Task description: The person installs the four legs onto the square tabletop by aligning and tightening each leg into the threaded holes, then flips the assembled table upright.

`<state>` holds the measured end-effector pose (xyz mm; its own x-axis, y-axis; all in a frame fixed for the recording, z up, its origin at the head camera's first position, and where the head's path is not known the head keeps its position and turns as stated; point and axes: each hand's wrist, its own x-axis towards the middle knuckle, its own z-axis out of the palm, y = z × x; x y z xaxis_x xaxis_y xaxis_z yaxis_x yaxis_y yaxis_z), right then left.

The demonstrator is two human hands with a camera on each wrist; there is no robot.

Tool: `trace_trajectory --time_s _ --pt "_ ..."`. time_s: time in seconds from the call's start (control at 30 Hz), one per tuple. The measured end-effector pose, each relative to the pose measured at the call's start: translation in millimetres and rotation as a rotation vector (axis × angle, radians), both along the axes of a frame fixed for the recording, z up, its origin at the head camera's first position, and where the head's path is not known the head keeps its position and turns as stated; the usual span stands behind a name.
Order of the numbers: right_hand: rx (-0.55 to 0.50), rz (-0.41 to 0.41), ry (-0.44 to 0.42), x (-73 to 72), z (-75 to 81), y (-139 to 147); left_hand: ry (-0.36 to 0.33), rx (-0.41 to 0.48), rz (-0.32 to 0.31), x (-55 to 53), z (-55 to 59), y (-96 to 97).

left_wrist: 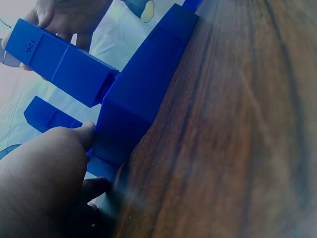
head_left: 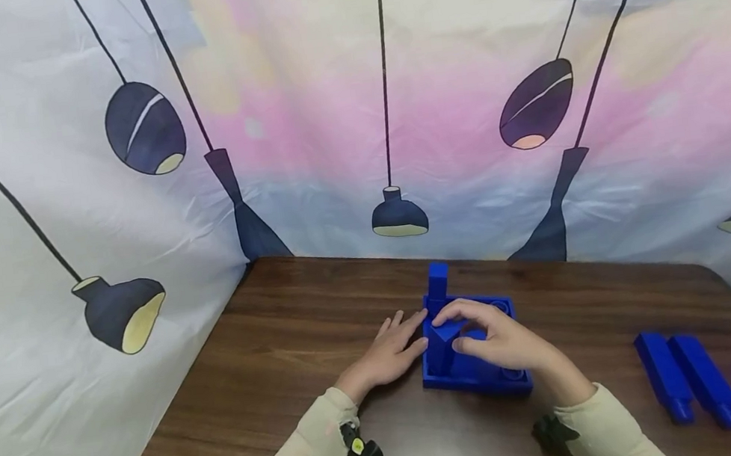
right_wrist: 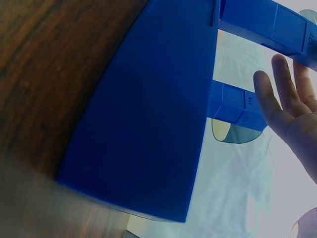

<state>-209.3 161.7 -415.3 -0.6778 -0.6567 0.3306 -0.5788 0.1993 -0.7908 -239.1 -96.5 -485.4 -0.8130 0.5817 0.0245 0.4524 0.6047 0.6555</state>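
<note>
A square blue base [head_left: 478, 384] with a raised rim lies on the table. Two blue posts stand along its left side: a far post [head_left: 438, 280] and a near post [head_left: 443, 347]. My right hand [head_left: 503, 336] holds the near post by its upper end, thumb and index finger on different sides. In the left wrist view, this post [left_wrist: 62, 62] bears the number 126, and a narrower neck shows where it meets the base. My left hand [head_left: 383, 357] lies against the base's left side with fingers spread and its thumb touching the edge.
Two more blue posts [head_left: 665, 374] [head_left: 704, 379] lie side by side on the table at the right, their narrow pegs pointing toward me. Round sockets [head_left: 512, 374] show at the base's right corners. Behind the brown table [head_left: 320, 301] hangs a cloth printed with lamps [head_left: 398, 213].
</note>
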Motion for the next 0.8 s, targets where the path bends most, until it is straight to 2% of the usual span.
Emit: trace_trajectory --time_s 0.17,0.8 --pt "-0.003 -0.004 0.013 -0.7 1.0 2.2 0.001 0.005 -0.001 -2.4 -0.5 0.7" --pt "0.047 -0.048 0.029 -2.5 -4.0 1.2 -0.006 -0.002 0.009 -1.1 -0.9 -0.6"
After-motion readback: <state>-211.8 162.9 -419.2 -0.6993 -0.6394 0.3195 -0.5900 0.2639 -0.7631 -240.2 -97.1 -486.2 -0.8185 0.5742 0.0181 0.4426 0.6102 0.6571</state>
